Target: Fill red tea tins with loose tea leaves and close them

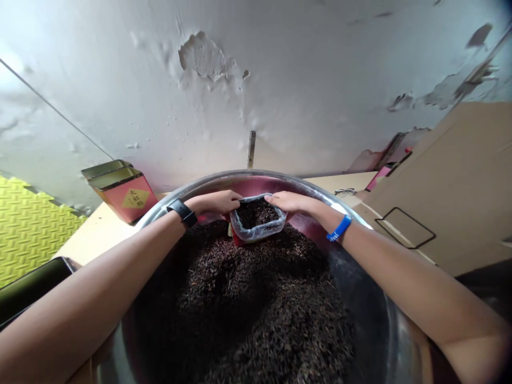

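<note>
A red tin [239, 238] lined with a clear plastic bag [262, 231] stands among dark loose leaves [256, 298] in a large round metal basin [390, 330]. Similar dark leaves fill much of the bag. My left hand [216, 202] is closed on the left rim of the bag and tin, a black band on its wrist. On the opposite side, my right hand [290, 202] grips the right back rim, with its thumb or finger over the bag edge. A blue band circles the right wrist.
Red tin with a yellow label [136, 198] stands left of the basin, beside a yellow foam mat [24, 229]. Dark container [36, 282] is at lower left. Glasses [345, 192] and a cardboard box [456, 186] are at right. Peeling wall [280, 96] rises behind.
</note>
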`<control>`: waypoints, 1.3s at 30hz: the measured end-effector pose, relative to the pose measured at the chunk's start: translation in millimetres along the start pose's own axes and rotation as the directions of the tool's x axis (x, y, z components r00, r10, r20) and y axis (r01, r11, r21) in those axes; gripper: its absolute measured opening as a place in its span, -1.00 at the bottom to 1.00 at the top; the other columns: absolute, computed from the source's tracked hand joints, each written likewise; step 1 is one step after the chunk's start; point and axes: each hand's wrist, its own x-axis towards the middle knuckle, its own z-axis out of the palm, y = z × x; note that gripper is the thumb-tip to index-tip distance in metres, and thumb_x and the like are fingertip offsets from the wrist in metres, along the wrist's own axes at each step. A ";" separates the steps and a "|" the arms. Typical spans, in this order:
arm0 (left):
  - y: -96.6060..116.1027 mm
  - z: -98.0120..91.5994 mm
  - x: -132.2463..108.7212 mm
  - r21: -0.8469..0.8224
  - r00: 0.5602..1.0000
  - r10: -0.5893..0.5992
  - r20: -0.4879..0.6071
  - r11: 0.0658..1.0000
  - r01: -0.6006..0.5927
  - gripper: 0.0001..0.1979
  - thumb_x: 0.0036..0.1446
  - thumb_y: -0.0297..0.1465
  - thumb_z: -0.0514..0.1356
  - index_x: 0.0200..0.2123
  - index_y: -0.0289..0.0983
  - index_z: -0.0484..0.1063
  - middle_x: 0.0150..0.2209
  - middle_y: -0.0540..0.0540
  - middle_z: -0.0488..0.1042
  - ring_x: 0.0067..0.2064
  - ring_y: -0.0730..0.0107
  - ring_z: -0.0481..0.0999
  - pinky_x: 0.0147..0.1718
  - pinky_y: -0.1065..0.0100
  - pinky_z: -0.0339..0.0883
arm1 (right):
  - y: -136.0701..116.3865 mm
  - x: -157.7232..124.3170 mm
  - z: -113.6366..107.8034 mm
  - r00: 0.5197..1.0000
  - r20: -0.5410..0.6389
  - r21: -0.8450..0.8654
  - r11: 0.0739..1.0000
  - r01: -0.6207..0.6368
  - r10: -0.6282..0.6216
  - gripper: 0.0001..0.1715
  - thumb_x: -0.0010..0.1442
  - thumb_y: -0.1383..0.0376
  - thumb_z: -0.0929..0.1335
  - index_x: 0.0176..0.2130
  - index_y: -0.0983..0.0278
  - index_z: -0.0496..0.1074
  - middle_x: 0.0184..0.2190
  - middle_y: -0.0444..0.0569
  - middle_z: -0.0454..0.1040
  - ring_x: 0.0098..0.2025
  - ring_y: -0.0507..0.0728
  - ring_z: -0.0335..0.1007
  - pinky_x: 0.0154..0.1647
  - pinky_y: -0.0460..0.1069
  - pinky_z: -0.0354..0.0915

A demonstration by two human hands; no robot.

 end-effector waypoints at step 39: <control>22.4 -6.9 -5.2 0.169 0.856 -0.047 -0.515 0.973 0.155 -0.86 -0.11 -0.39 0.12 -0.44 -0.31 0.43 -0.50 -0.09 0.43 -0.47 0.38 0.32 -0.52 0.35 0.08 | -7.9 -2.2 -22.5 0.936 -0.344 0.108 0.987 0.116 -0.073 -0.68 0.10 0.30 0.26 -0.17 0.33 0.48 -0.29 0.01 0.48 -0.37 0.04 0.29 -0.38 -0.06 0.19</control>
